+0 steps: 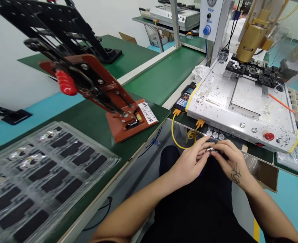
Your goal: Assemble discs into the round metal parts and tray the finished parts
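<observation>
Over my lap, my left hand and my right hand meet, closed on a small shiny metal part. Fingers and thumbs of both hands pinch it, and most of it is hidden. Just beyond my fingers, round silvery discs lie at the bench edge. The white machine base stands past them, with buttons and a red knob on its front. To my left is a red-brown toggle-clamp fixture with a red handle grip.
A clear plastic tray with black inserts and several shiny parts covers the left bench. A keypad controller and yellow cable sit by the machine. Its gold dispensing head hangs over black fixtures. A cardboard box is under the right bench.
</observation>
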`<state>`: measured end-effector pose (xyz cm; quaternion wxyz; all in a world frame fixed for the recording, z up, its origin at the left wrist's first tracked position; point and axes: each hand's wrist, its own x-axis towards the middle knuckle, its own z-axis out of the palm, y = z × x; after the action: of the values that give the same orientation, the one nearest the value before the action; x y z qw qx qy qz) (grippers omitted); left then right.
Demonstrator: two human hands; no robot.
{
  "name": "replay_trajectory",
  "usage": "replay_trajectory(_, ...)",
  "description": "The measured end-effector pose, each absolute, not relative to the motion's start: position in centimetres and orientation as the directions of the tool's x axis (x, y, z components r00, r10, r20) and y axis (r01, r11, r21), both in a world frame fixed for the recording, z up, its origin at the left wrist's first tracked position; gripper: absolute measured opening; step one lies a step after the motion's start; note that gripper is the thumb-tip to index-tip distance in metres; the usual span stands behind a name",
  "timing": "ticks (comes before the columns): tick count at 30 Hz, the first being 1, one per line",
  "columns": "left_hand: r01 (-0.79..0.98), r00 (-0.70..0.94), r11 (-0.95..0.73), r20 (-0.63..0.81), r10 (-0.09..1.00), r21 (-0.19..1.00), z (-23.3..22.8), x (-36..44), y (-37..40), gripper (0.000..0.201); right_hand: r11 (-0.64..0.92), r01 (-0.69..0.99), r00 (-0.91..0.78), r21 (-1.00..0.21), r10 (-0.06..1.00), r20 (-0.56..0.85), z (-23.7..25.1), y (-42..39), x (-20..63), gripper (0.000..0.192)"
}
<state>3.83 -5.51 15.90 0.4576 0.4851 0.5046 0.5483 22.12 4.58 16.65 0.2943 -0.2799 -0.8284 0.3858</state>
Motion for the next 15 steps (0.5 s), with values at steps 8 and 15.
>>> replay_trajectory(8, -0.233, -0.247, 0.012, -0.072, 0.966, 0.972, 16.2, 3.4, -5.0, 0.027, -0.046, 0.018, -0.561, -0.999, 0.827, -0.048, 16.0, 4.1, 19.7, 0.035)
replay_trajectory(15, -0.155, -0.262, 0.007, -0.048, 0.964, 0.988, 17.6, 2.6, -5.8, 0.024, -0.029, 0.036, -0.613, -0.999, 0.789, -0.045, 16.7, 3.8, 19.2, 0.034)
